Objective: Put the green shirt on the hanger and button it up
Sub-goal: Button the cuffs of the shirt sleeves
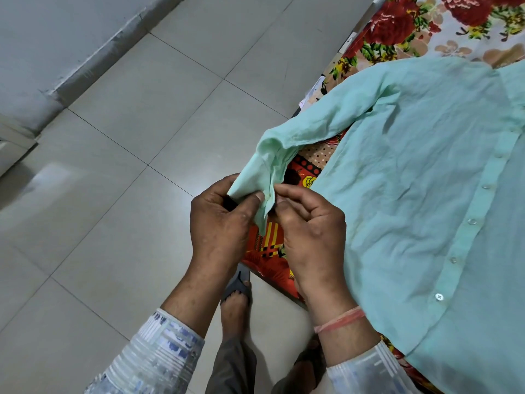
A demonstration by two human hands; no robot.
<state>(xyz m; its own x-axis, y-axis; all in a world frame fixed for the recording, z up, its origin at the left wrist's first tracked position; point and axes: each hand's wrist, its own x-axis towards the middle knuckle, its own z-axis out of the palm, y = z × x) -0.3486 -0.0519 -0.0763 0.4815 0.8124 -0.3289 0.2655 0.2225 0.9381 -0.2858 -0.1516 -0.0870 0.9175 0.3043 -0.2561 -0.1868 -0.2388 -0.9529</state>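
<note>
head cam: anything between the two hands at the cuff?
Only fabric. In the head view the left hand and right hand pinch the sleeve cuff of the green shirt, and a fold of it hangs in the gap.

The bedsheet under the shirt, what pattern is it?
Red flowers on the bedsheet, seen in the head view.

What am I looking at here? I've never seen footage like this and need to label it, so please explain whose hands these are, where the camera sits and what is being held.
There is no machine: a person wears one camera on the head, looking down at their own hands. The green shirt lies spread on a flowered bedsheet, its front placket closed along the visible buttons. One sleeve reaches over the bed's edge, and the left hand and right hand both pinch its cuff. Below are grey floor tiles and sandalled feet. No hanger is visible.
</note>
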